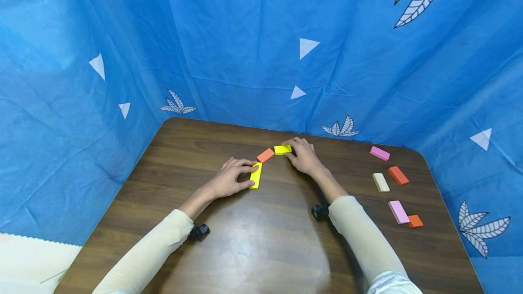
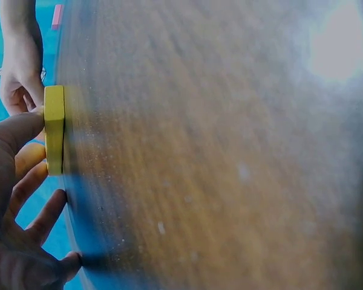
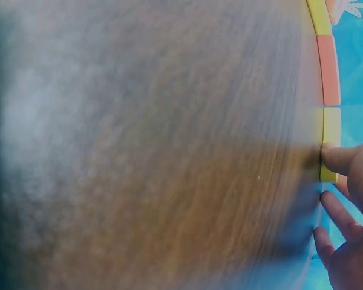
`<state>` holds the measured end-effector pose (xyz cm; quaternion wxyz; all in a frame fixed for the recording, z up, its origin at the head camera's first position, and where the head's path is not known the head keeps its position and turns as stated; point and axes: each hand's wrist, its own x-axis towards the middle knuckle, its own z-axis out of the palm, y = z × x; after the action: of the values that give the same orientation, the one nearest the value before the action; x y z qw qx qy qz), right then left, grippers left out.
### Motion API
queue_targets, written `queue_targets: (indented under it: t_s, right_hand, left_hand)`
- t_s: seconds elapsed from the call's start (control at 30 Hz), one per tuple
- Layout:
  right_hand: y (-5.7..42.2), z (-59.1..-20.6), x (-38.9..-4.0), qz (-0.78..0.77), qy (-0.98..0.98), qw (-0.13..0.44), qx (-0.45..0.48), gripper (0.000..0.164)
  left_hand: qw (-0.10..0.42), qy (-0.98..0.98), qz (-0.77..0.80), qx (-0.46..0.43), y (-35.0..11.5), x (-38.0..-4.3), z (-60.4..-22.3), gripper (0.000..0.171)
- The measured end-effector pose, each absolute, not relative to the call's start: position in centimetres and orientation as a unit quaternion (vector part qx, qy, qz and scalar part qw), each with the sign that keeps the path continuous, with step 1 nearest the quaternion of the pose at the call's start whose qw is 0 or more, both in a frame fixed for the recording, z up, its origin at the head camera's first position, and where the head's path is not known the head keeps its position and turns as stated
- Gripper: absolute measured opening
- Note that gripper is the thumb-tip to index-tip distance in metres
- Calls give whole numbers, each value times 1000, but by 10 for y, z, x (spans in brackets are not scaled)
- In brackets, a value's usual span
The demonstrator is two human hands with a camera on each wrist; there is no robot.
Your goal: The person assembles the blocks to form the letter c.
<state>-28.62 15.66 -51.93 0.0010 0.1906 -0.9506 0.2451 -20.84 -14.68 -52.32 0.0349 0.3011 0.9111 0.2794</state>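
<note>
Three flat blocks form a bent row on the wooden table. The left end is a yellow block (image 1: 256, 176), an orange block (image 1: 265, 155) lies in the middle, and a second yellow block (image 1: 282, 149) is on the right. My left hand (image 1: 230, 178) pinches the left yellow block between thumb and fingers, the other fingers spread towards the tabletop. My right hand (image 1: 304, 157) holds the right yellow block near its right end, its thumb (image 3: 339, 159) pressed to the near side. In the right wrist view the three blocks sit end to end.
Several loose blocks lie at the table's right: a pink block (image 1: 380, 153), a red-orange block (image 1: 398, 175), a cream block (image 1: 381, 183), another pink block (image 1: 398, 212) and a small orange block (image 1: 415, 221). Blue cloth (image 1: 245, 58) hangs behind and beside the wooden table (image 1: 253, 248).
</note>
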Motion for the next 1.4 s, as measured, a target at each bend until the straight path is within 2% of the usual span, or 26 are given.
queue_targets:
  t_s: [0.83, 1.13, 1.4]
  right_hand:
    - [157, -522, -283, 271, -943, 7, 195, 39]
    - [163, -524, -278, 285, -939, 9, 192, 48]
    - [194, -519, -269, 294, -940, 26, 172, 56]
  left_hand:
    - [31, 912, 281, 297, -148, -205, -528, 55]
    - [33, 915, 276, 293, -148, -204, -531, 53]
    - [23, 915, 273, 296, -146, -204, -532, 55]
